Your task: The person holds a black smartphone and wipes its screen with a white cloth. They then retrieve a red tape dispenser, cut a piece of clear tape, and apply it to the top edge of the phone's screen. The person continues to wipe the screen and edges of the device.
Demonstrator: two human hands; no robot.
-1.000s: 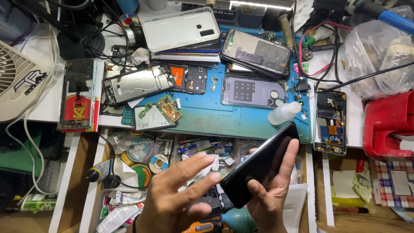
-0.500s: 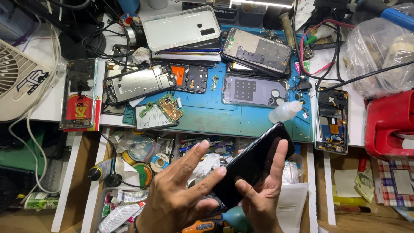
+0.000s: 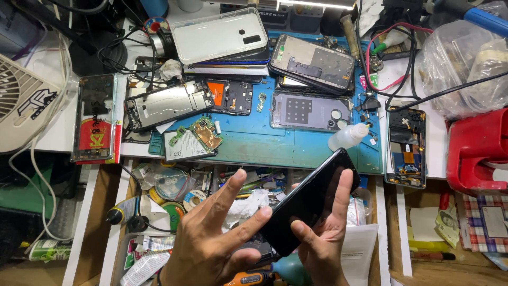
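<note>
Black glossy slab phone [image 3: 312,204], likely slippery and fragile: we clamp our right hand [image 3: 323,243] on its edges, left hand [image 3: 211,243] fingers spread apart against it

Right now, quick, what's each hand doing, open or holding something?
Left hand: open, fingers spread, fingertips touching the glossy black rectangular phone.
Right hand: grip closed on the phone's lower edge, holding it tilted.
</note>
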